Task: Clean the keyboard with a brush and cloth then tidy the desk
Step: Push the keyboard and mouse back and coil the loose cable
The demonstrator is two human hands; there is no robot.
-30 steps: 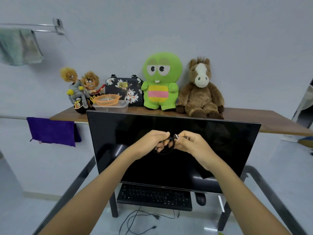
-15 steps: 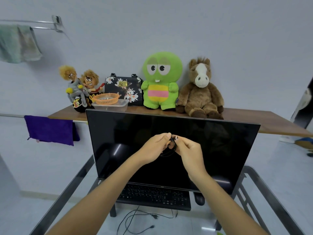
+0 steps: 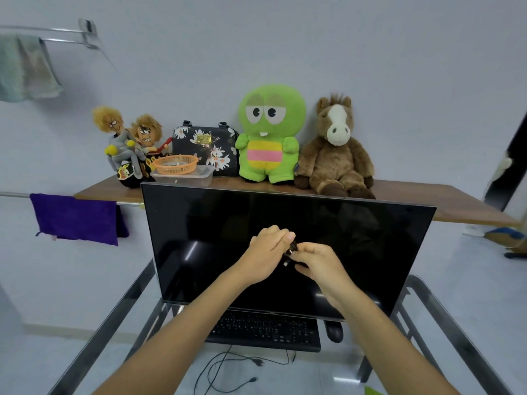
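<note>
Both hands are raised in front of the dark, switched-off flat monitor (image 3: 288, 249), meeting at its centre. The left hand (image 3: 266, 252) has its fingers curled around a small black coiled cable (image 3: 291, 248), thumb tip on top of it. The right hand (image 3: 319, 263) pinches the same bundle from the right, fingers bent; a small light-coloured connector tip shows between the two hands. The cable is largely hidden by the fingers, so its full shape cannot be told.

The black rectangular keyboard (image 3: 265, 330) lies below the monitor's lower edge, on a level beneath the glass desk top with metal frame (image 3: 114, 317). A black mouse (image 3: 334, 331) sits just right of the keyboard. Loose black wires (image 3: 228, 366) trail on the floor under the desk.

On the far wooden shelf (image 3: 427, 201), left to right: two cartoon dolls (image 3: 128, 143), an orange plastic basket (image 3: 175, 164) resting on a clear plastic container (image 3: 185, 176), a black floral handbag (image 3: 205, 146), a green plush figure (image 3: 269, 132), and a brown plush horse (image 3: 335, 149). A purple cloth (image 3: 75, 218) hangs from a rail at left; a pale green towel (image 3: 25, 69) hangs from a higher rack.
</note>
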